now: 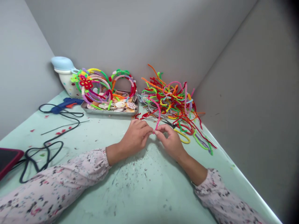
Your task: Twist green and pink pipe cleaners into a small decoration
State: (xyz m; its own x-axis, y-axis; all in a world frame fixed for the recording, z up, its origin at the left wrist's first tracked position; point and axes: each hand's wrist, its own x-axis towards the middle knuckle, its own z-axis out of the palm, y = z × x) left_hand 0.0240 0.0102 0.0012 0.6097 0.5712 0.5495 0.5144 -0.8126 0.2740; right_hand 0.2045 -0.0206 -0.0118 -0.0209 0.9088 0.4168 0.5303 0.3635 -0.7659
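A pink pipe cleaner (159, 113) curves upward from between my two hands, its lower end pinched at the fingertips. My left hand (136, 137) is closed on that end from the left side. From the right, my right hand (170, 140) grips the same end between thumb and forefinger, and the fingertips of both hands almost meet. Just beyond my right hand lie scissors with black blades and yellow handles (184, 137). A tangled heap of coloured pipe cleaners (173, 96) lies behind my hands.
A metal tray (109, 112) holds shells (120, 105) and fuzzy coloured hoops (98, 84). To its left are a blue glue gun (63, 105) with a black cord (48, 149) and a white cup with a blue lid (67, 77). A red-edged device (9, 160) sits at the left edge. Grey walls enclose the table.
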